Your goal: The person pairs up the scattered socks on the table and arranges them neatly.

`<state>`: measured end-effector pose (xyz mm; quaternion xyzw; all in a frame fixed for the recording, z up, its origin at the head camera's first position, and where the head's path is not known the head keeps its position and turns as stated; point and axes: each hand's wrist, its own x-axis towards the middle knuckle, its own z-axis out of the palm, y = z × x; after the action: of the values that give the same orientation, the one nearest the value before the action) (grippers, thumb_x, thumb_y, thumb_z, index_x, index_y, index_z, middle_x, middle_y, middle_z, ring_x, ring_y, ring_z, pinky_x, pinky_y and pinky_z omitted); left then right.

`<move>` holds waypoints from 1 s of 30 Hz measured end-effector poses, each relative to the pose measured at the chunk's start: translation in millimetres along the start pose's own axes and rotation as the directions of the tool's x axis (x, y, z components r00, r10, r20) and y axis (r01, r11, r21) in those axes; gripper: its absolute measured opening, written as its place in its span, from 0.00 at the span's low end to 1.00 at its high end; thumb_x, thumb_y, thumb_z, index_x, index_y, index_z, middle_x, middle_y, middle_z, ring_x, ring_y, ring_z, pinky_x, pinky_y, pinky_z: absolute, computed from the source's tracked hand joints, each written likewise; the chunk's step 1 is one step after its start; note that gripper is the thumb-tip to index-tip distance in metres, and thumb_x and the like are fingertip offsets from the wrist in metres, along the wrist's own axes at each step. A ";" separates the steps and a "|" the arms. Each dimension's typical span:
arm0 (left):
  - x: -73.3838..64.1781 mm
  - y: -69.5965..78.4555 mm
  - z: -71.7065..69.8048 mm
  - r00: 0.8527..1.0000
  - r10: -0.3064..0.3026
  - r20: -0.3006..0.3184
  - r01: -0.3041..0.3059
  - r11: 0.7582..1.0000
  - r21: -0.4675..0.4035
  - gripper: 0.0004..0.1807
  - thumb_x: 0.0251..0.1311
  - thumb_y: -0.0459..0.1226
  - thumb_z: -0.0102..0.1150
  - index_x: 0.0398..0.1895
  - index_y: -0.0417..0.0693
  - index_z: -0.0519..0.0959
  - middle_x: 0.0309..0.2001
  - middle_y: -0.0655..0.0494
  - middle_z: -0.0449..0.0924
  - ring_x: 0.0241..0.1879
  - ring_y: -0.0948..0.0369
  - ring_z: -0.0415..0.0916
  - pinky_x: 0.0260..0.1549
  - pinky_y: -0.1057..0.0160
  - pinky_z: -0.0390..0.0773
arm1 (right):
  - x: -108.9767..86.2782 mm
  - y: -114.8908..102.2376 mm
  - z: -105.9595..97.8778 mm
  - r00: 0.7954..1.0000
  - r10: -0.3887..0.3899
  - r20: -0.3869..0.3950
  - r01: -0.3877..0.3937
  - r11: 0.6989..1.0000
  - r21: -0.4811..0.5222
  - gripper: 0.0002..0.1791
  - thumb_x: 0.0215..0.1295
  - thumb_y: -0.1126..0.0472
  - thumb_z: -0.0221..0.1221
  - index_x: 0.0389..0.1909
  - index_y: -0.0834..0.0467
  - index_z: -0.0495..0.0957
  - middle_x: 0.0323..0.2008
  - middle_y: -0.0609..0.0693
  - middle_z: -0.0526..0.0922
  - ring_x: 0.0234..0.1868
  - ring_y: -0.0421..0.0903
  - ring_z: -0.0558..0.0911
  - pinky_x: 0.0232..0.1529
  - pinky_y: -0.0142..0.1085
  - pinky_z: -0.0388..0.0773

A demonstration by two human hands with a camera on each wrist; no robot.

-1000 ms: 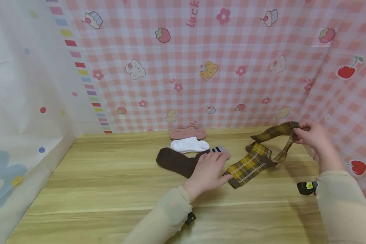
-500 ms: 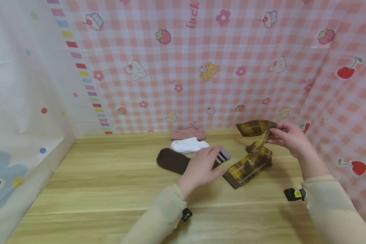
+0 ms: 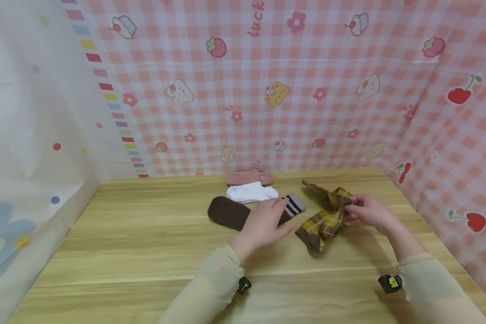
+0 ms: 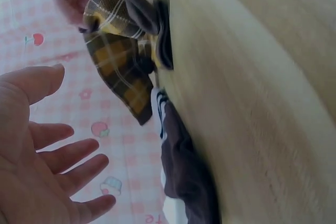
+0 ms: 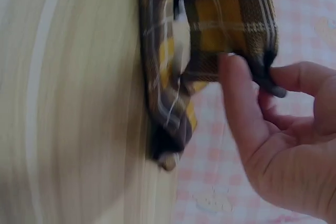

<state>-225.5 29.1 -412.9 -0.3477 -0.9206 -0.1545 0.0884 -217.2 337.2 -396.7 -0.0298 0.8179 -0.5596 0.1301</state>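
Observation:
Between its thumb and fingers, my right hand (image 3: 368, 213) pinches a brown and yellow plaid sock (image 5: 218, 19). That sock hangs bent over a matching plaid sock (image 3: 308, 229) lying on the table, partly hiding it. My left hand (image 3: 263, 225) hovers over a dark brown sock (image 3: 228, 213) with a grey, black-striped cuff (image 3: 294, 204). In the left wrist view the left hand's fingers (image 4: 79, 171) are spread and relaxed, holding nothing, apart from the brown sock.
Behind the brown sock lie a white sock (image 3: 251, 192) and a pink sock (image 3: 249, 177). The wooden table (image 3: 146, 252) meets a pink checked cloth (image 3: 243, 112) at the back and right, and a white cloth (image 3: 32, 112) at the left.
My right hand has come left and down, bringing the held plaid sock from beyond the right side onto the other plaid sock. The left hand has shifted slightly left.

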 end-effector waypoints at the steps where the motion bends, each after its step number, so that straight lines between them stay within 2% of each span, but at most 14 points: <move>1: 0.4 1.1 1.5 1.000 0.009 0.006 -0.009 1.000 -0.001 0.35 0.65 0.55 0.59 0.69 0.45 0.69 0.60 0.47 0.76 0.59 0.52 0.73 0.58 0.51 0.72 | -1.2 2.8 -2.3 1.000 0.010 0.003 -0.009 0.999 -0.044 0.05 0.72 0.72 0.46 0.36 0.70 0.62 0.32 0.55 0.75 0.32 0.43 0.84 0.39 0.42 0.84; 6: 0.7 11.5 6.0 0.997 0.058 0.059 -0.057 0.998 -0.027 0.34 0.65 0.56 0.59 0.67 0.46 0.71 0.57 0.50 0.78 0.56 0.54 0.75 0.53 0.56 0.76 | -7.0 10.2 -15.8 0.999 0.035 0.000 -0.034 0.974 -0.223 0.08 0.71 0.70 0.49 0.39 0.74 0.64 0.32 0.55 0.75 0.31 0.43 0.81 0.36 0.41 0.84; 9: 0.4 18.2 7.3 0.993 0.058 0.100 -0.051 0.996 -0.071 0.34 0.65 0.55 0.59 0.68 0.46 0.71 0.59 0.49 0.77 0.57 0.54 0.75 0.53 0.56 0.76 | -9.9 6.2 -24.5 0.999 0.028 0.026 -0.018 0.948 -0.319 0.13 0.73 0.67 0.50 0.45 0.77 0.66 0.35 0.58 0.78 0.35 0.47 0.81 0.37 0.43 0.84; 13: 1.7 25.1 10.0 0.988 0.036 0.147 -0.014 0.989 -0.147 0.34 0.65 0.53 0.60 0.68 0.44 0.70 0.61 0.48 0.76 0.58 0.53 0.75 0.54 0.57 0.76 | -10.2 -5.5 -31.6 0.999 -0.021 0.040 0.036 0.895 -0.444 0.18 0.74 0.62 0.52 0.48 0.77 0.70 0.39 0.63 0.80 0.41 0.56 0.81 0.40 0.48 0.82; 16: 2.8 29.0 12.7 0.986 0.030 0.163 0.002 0.981 -0.192 0.33 0.65 0.52 0.60 0.67 0.42 0.71 0.60 0.48 0.77 0.57 0.55 0.76 0.54 0.61 0.75 | -6.8 -15.3 -32.3 0.997 -0.077 0.009 0.070 0.838 -0.542 0.20 0.74 0.58 0.54 0.49 0.75 0.72 0.41 0.63 0.81 0.43 0.58 0.81 0.40 0.49 0.81; 20: 3.8 34.1 15.7 0.987 0.014 0.161 0.029 0.965 -0.261 0.28 0.63 0.50 0.63 0.60 0.42 0.76 0.52 0.50 0.82 0.49 0.59 0.79 0.48 0.65 0.76 | 1.9 -28.2 -26.6 0.990 -0.141 -0.019 0.097 0.768 -0.632 0.21 0.73 0.55 0.56 0.49 0.72 0.75 0.42 0.62 0.81 0.44 0.59 0.80 0.42 0.52 0.78; 22: 4.9 36.7 17.5 0.987 -0.009 0.161 0.060 0.947 -0.315 0.25 0.62 0.49 0.65 0.55 0.41 0.79 0.44 0.51 0.83 0.41 0.62 0.79 0.41 0.67 0.76 | 7.7 -33.9 -20.6 0.984 -0.179 -0.013 0.125 0.741 -0.660 0.21 0.72 0.55 0.58 0.50 0.72 0.75 0.44 0.64 0.82 0.46 0.61 0.80 0.46 0.55 0.77; 25: 6.7 40.8 20.8 0.985 -0.058 0.164 0.123 0.900 -0.418 0.23 0.60 0.46 0.67 0.50 0.39 0.80 0.38 0.53 0.83 0.34 0.65 0.78 0.35 0.71 0.75 | 16.8 -41.7 -9.7 0.969 -0.245 0.020 0.191 0.695 -0.694 0.21 0.69 0.56 0.60 0.50 0.71 0.76 0.46 0.65 0.82 0.49 0.63 0.80 0.49 0.57 0.75; 28: 8.7 44.5 25.9 0.981 -0.106 0.164 0.177 0.839 -0.514 0.23 0.57 0.44 0.69 0.50 0.38 0.80 0.37 0.54 0.84 0.36 0.68 0.79 0.37 0.74 0.75 | 25.7 -46.6 2.0 0.948 -0.312 0.065 0.259 0.634 -0.728 0.19 0.67 0.57 0.63 0.49 0.69 0.78 0.47 0.65 0.82 0.50 0.63 0.80 0.50 0.58 0.75; 30: 9.8 46.3 29.2 0.976 -0.131 0.174 0.208 0.791 -0.575 0.22 0.57 0.42 0.70 0.49 0.36 0.80 0.37 0.53 0.84 0.36 0.68 0.79 0.37 0.73 0.75 | 31.2 -48.2 8.7 0.938 -0.333 0.091 0.289 0.612 -0.737 0.19 0.66 0.59 0.63 0.50 0.69 0.79 0.47 0.65 0.82 0.50 0.63 0.80 0.51 0.57 0.75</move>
<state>-203.5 78.1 -427.3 -0.2828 -0.8581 -0.4178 -0.0957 -249.8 305.4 -360.7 -0.2059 0.9590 -0.1941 -0.0148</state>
